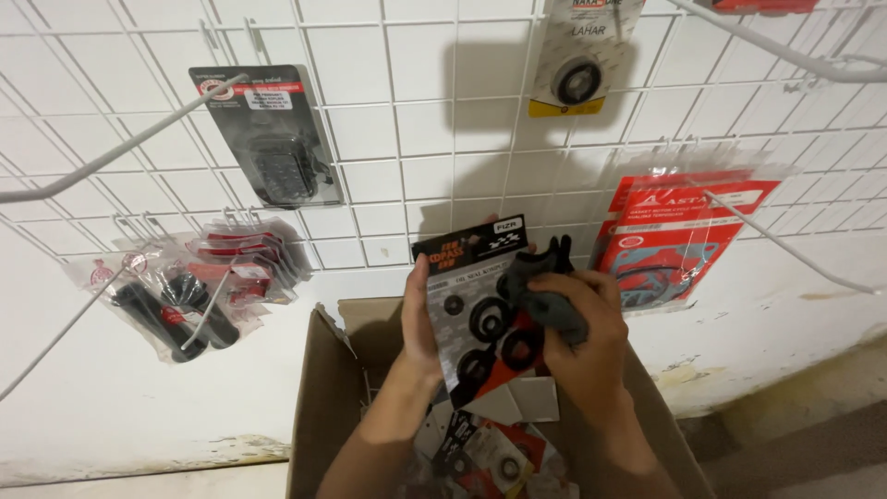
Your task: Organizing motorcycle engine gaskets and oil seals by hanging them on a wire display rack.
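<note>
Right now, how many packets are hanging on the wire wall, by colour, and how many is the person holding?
Black packet on the wall: 1
Yellow-edged packet with a black ring: 1
Red packets at right: 1 bunch, count unclear
Clear packets with black grips: 1 bunch
Seal packet in the left hand, grey cloth in the right hand: 1
Total: 5

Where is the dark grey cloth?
In the head view, the cloth is at centre, gripped in the right hand, pressed on the packet of black rings held above the cardboard box.
</note>
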